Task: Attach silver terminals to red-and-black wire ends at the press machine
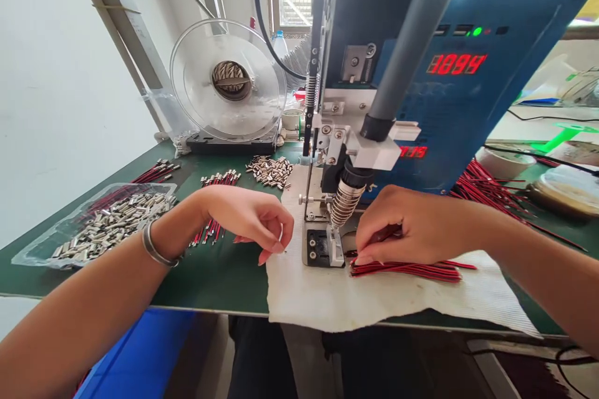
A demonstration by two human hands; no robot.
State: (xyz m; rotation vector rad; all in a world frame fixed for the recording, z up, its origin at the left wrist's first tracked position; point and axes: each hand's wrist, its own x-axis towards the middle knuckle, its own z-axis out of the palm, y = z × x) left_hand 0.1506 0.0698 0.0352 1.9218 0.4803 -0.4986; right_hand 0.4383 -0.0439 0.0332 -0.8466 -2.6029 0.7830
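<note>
My left hand (pixel 250 218) hovers over the left edge of a white cloth (pixel 299 299), its fingers curled in a pinch. A tiny dark speck shows at the fingertips; what they hold is too small to name. My right hand (pixel 407 227) rests on a bundle of red and black wires (pixel 416 271), with thumb and fingers closed on wires near the bundle's left end. Between both hands stands a soldering machine's small metal fixture (pixel 334 249) on a black base. Above it points the spring-wrapped soldering head (pixel 347 199).
A clear plastic tray (pixel 28 255) of metal connectors stands left. Behind my left hand are wires with connectors (pixel 219 179) and a connector pile (pixel 269 171). A clear reel (pixel 196 87) stands at the back. The blue control box (pixel 468 112) and more red wires (pixel 486 190) are right.
</note>
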